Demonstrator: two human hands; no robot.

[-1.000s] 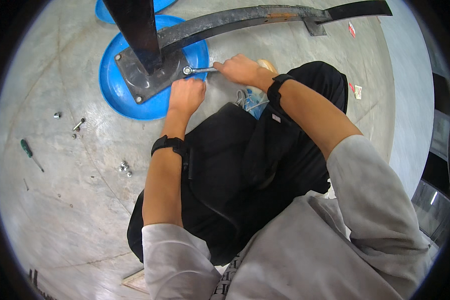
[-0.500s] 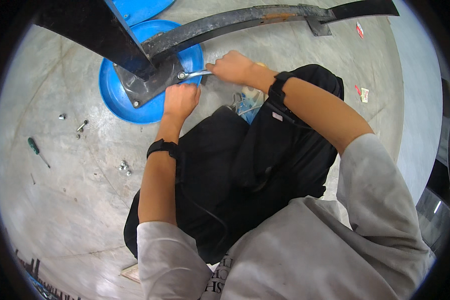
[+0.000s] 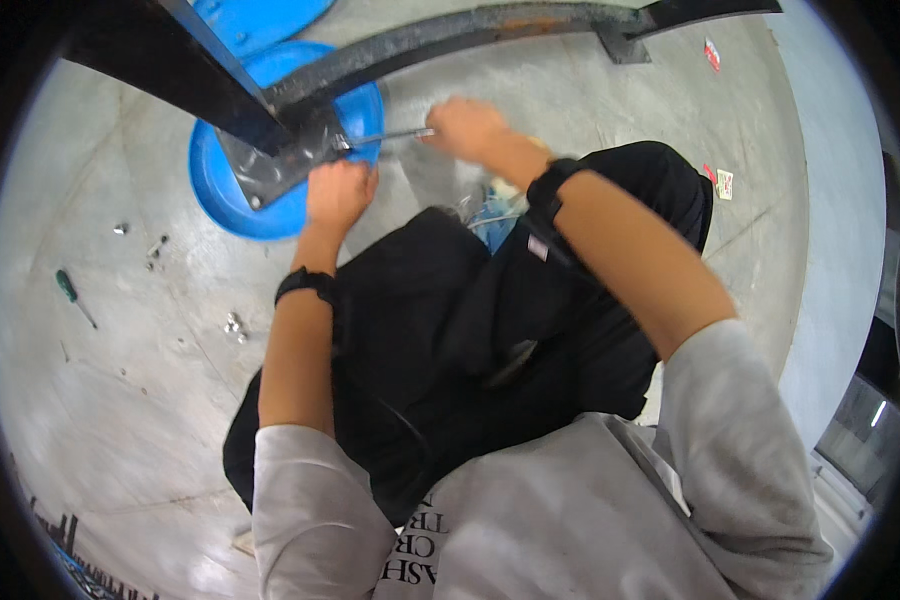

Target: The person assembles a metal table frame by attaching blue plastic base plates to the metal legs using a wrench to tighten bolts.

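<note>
My right hand point(image 3: 467, 128) is closed around one end of a metal wrench point(image 3: 395, 134). The wrench's other end sits at a bolt on the corner of a dark metal plate point(image 3: 270, 180). Just below that bolt, my left hand point(image 3: 340, 192) is curled closed at the plate's edge; its fingertips and anything in them are hidden. Under the plate lies a round blue dish-like base point(image 3: 205, 185). Another bolt point(image 3: 257, 202) shows at the plate's near corner. A thick black post point(image 3: 180, 75) rises from the plate, and a curved dark metal bar point(image 3: 450, 40) runs off to the right.
On the floor at left lie a green-handled screwdriver point(image 3: 66, 286), a loose bolt point(image 3: 157, 246), a small metal nut point(image 3: 120, 229) and several more nuts point(image 3: 235, 327). A second blue piece point(image 3: 260, 22) is behind the base. Paper tags point(image 3: 724, 184) lie at right.
My right hand has swung the wrench's handle end slightly, and it is blurred by motion. The whole view has shifted a little; my left hand stays at the plate's edge.
</note>
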